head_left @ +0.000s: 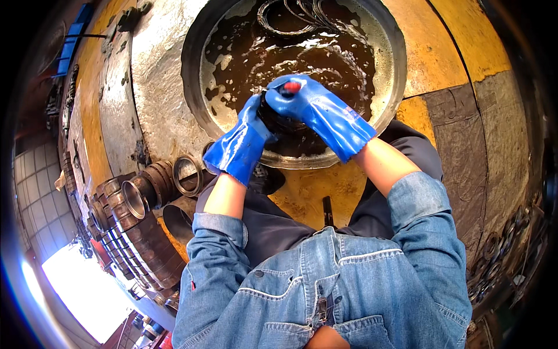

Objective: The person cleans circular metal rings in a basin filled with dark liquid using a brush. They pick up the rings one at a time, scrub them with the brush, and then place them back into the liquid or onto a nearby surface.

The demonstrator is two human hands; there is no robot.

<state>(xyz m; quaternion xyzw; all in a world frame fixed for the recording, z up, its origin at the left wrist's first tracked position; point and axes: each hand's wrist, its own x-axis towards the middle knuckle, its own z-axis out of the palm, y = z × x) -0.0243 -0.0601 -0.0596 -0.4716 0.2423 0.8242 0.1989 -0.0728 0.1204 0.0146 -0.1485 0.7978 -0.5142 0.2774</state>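
Observation:
Over the near side of a wide round metal basin [192, 64], both my hands work in long blue rubber gloves. My left hand [243, 142] grips the left edge of a dark, wet, round part [278, 121], possibly a ring; the gloves hide much of it. My right hand [305, 99] is closed above that part, around a small red-ended object [292, 87] whose lower portion and kind are hidden. Brown liquid [325, 55] with pale foam fills the basin. Several thin metal rings [293, 17] lie at its far side, partly in the liquid.
Left of my knee stand several rusty cylindrical metal sleeves [157, 180] and a stack of dark rings [131, 244]. More round metal parts [500, 250] lie at the far right. Metal plates [160, 70] and worn yellow flooring [424, 41] surround the basin. My legs flank its near rim.

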